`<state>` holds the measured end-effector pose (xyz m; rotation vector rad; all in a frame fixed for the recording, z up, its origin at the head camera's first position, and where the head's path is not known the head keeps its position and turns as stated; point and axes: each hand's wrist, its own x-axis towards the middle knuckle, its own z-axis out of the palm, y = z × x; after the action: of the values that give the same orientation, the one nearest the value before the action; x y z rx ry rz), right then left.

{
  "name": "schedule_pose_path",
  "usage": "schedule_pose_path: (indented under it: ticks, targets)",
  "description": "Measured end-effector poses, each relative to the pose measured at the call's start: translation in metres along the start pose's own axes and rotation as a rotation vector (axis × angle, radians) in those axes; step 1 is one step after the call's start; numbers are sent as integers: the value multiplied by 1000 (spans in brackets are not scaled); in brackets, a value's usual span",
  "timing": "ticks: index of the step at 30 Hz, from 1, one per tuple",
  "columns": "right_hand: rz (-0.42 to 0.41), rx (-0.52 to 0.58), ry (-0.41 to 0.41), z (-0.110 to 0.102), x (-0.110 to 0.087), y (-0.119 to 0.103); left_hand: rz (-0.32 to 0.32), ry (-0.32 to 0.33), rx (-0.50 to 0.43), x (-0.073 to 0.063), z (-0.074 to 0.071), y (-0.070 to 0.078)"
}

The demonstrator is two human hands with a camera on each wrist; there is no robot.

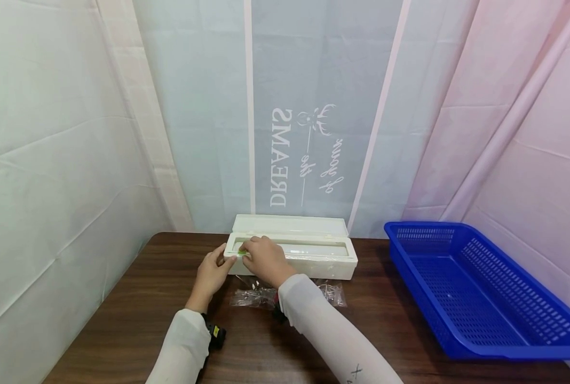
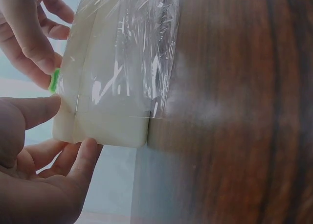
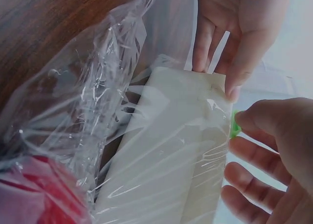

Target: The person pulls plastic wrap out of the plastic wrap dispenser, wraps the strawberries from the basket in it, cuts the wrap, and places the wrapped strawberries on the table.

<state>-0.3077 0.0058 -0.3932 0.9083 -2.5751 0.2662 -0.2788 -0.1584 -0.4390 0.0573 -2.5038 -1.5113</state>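
Observation:
A long white cling film dispenser (image 1: 323, 269) stands on the table, its lid (image 1: 290, 224) tipped back. My left hand (image 1: 213, 274) grips the box's left end, thumb at the top edge and fingers around the end face. At the front rim near that end, my right hand (image 1: 266, 258) pinches a small green slide cutter (image 3: 235, 125) between thumb and index finger. Its other fingers lie along the box edge. Clear cling film (image 2: 146, 53) drapes over the front face and bunches on the table before it.
To the right stands a blue perforated plastic basket (image 1: 458, 298). A red object (image 3: 44, 194) shows beneath the crumpled film in the right wrist view. Behind the dark wooden table (image 1: 165, 282) hangs a printed curtain (image 1: 304, 80).

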Motion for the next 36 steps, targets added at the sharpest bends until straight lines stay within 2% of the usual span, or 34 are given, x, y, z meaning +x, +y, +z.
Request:
schedule_pose_path:
  ticks: [4, 10, 16, 20, 31, 36]
  targets:
    - [-7, 13, 8, 0, 0, -1, -3, -5, -3, 0, 0, 0]
    - [-17, 119, 43, 2, 1, -6, 6, 0, 10, 1, 1, 0]
    - [42, 187, 42, 7, 0, -5, 13, 4, 26, 1, 2, -1]
    - [59, 184, 39, 10, -1, -3, 12, 7, 24, 1, 2, 0]
    - [-15, 155, 84, 14, -4, -5, 22, 19, 22, 1, 1, -1]
    - [-13, 132, 103, 15, -4, -7, 24, 22, 26, 1, -1, -2]
